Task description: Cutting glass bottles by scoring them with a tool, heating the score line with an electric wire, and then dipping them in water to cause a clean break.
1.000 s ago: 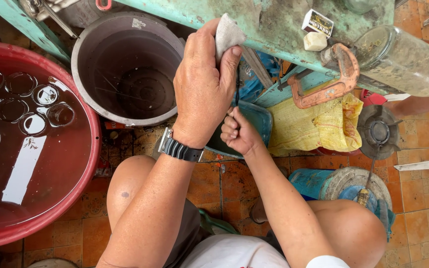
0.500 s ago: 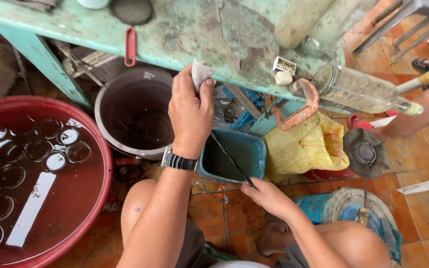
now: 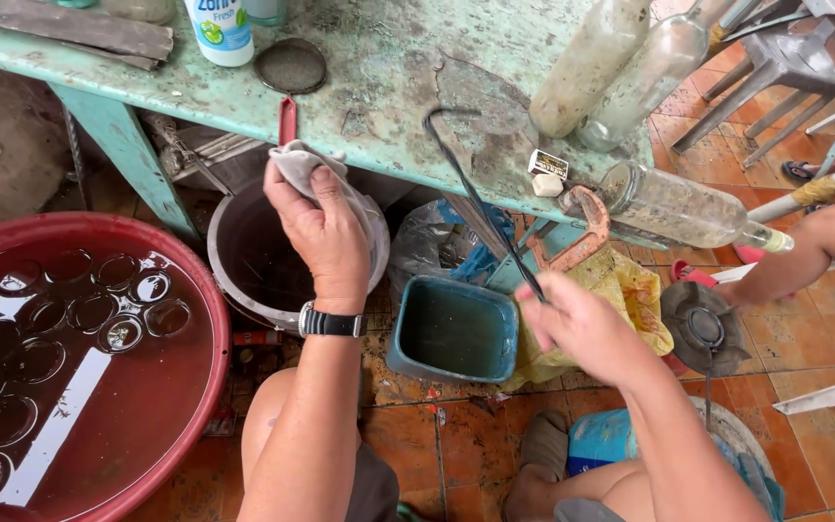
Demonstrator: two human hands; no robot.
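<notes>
My left hand (image 3: 324, 235), with a black wristwatch (image 3: 331, 322) on the wrist, grips a grey cloth (image 3: 299, 161) at the front edge of a worn green table (image 3: 379, 87), above a dark bucket (image 3: 234, 261). My right hand (image 3: 577, 324) holds a thin dark bent metal rod (image 3: 475, 198) that slants up over the table top. A small teal tub of water (image 3: 454, 331) sits on the tiled floor between my hands.
A red basin (image 3: 147, 425) of water with several glass jars stands at the left. Glass bottles (image 3: 630, 72) lie on the table; a rusty clamp (image 3: 587, 232) grips its edge. A yellow bag (image 3: 630, 290), a round metal part (image 3: 705, 329) and another person's leg (image 3: 814, 251) are at the right.
My right hand has come up from beside the teal tub and raised the metal rod over the table. The left hand stays on the cloth. The view has tilted up.
</notes>
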